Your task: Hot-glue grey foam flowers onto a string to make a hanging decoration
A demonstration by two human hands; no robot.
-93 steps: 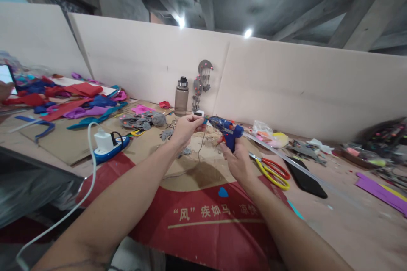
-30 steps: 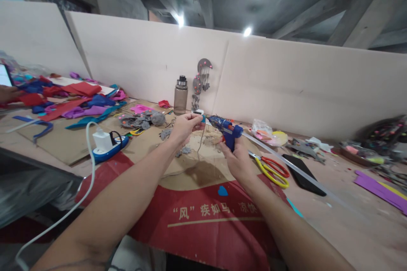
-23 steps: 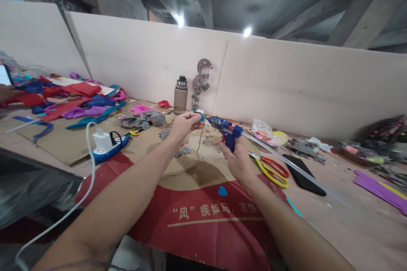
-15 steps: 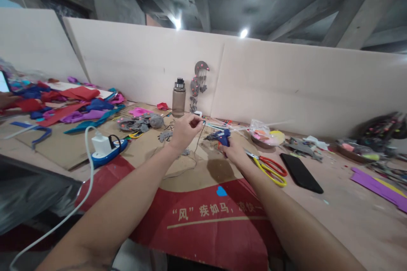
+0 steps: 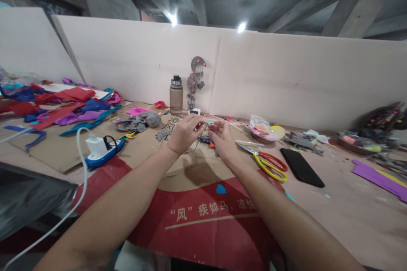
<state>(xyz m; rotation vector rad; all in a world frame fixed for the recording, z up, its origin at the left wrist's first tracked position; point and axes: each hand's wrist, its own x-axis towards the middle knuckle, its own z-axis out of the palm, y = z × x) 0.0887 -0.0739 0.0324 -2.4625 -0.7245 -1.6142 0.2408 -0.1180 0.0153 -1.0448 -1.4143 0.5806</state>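
My left hand (image 5: 186, 135) is closed in a pinch, its fingertips at one side of a small light-blue piece (image 5: 209, 121) above the cardboard. My right hand (image 5: 224, 140) meets it from the other side, thumb and fingers closed at the same piece. Thin grey yarn (image 5: 174, 174) trails over the cardboard below; its upper end is hidden by the hands. Partly covered by my right hand, a dark blue glue gun (image 5: 205, 139) rests on the surface behind it. A blue felt heart (image 5: 221, 189) lies nearer me on the red printed cardboard (image 5: 203, 237).
Scissors (image 5: 270, 165) and a black phone (image 5: 301, 167) lie at right. Behind stand a bottle (image 5: 176, 97) and a grey moon ornament (image 5: 197, 65) against the white partition. At left are a blue power strip (image 5: 106, 156), its white cable (image 5: 85, 178) and coloured felt scraps (image 5: 79, 106).
My right hand has let go of the glue gun, now lying on the table, and moved left to join my left hand at the small light-blue piece. The view shifted slightly.
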